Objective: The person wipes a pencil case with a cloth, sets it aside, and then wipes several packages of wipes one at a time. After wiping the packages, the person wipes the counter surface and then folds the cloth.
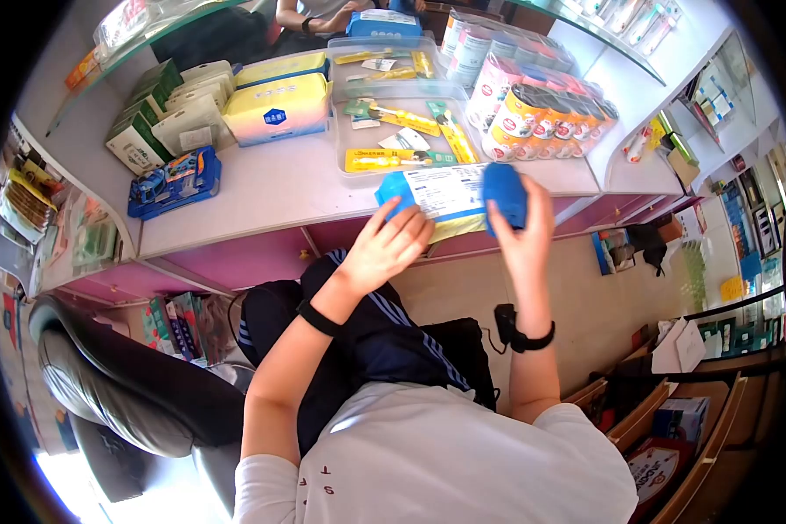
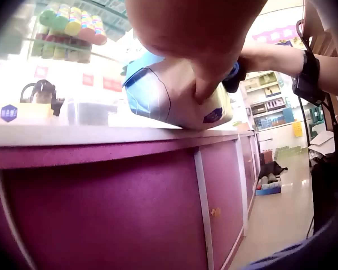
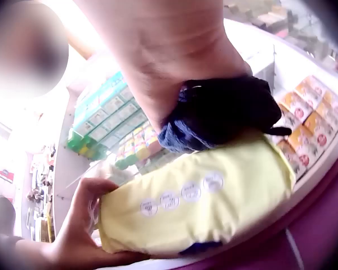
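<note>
A soft pack of wipes or tissues point(image 1: 445, 194), blue and yellow with a white label, lies at the counter's front edge. My left hand point(image 1: 391, 240) grips its left end, fingers on the top face; in the right wrist view the thumb and fingers of that left hand point(image 3: 81, 219) straddle the pack's yellow side point(image 3: 191, 202). My right hand point(image 1: 526, 229) holds a bunched blue cloth point(image 1: 504, 194) against the pack's right end. Up close, the cloth point(image 3: 219, 115) looks dark navy and touches the pack's edge.
Behind the pack stands a clear plastic tray point(image 1: 351, 170) with yellow-packaged toothbrushes. Shrink-wrapped cans point(image 1: 533, 118) stand to its right, yellow packs point(image 1: 275, 109) to its left. A blue packet point(image 1: 175, 183) lies farther left. A glass shelf point(image 1: 620, 48) overhangs the counter, and a black chair point(image 1: 140, 384) stands below.
</note>
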A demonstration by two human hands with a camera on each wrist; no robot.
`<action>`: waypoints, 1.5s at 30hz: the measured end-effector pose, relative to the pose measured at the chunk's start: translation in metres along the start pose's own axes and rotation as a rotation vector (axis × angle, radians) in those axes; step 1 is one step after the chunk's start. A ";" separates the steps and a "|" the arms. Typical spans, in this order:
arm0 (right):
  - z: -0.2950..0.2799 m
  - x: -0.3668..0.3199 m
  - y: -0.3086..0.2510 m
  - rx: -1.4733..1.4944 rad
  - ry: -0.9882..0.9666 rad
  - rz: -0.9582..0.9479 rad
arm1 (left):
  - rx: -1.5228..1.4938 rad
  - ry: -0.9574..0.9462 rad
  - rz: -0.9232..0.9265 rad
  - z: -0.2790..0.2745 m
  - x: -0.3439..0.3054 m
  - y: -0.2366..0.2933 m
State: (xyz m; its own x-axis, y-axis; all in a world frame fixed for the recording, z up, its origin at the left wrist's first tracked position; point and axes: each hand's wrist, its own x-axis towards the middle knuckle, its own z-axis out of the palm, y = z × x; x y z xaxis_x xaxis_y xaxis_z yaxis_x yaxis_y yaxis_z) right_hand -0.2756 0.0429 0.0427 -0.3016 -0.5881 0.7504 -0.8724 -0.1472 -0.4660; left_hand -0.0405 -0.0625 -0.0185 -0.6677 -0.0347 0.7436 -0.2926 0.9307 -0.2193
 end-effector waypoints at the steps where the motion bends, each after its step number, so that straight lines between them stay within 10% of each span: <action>1: 0.014 -0.005 0.004 -0.100 -0.036 0.038 | -0.005 -0.004 -0.054 0.000 -0.003 -0.002; 6: 0.026 -0.011 0.008 -0.150 0.027 0.086 | -0.184 -0.084 -0.226 -0.024 0.007 0.007; 13: 0.023 -0.024 0.014 -0.097 0.030 0.113 | -0.834 0.078 -1.367 -0.014 -0.017 -0.001; 22: 0.024 -0.023 0.010 -0.131 0.036 0.106 | -1.199 -0.024 -1.466 0.013 -0.008 0.016; 33: 0.072 -0.014 -0.084 -0.162 -0.256 -0.141 | -1.046 0.496 -1.396 0.055 -0.014 0.029; 45: 0.057 0.007 0.009 -0.280 -0.062 0.115 | -0.778 0.211 -1.310 0.033 -0.023 0.025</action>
State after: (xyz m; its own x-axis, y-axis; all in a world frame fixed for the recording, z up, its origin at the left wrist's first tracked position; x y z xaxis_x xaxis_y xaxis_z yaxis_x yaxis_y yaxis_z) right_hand -0.2632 -0.0077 0.0169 -0.3880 -0.6370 0.6661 -0.9085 0.1429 -0.3926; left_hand -0.0556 -0.0501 -0.0620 -0.1093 -0.9663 0.2332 -0.1151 0.2453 0.9626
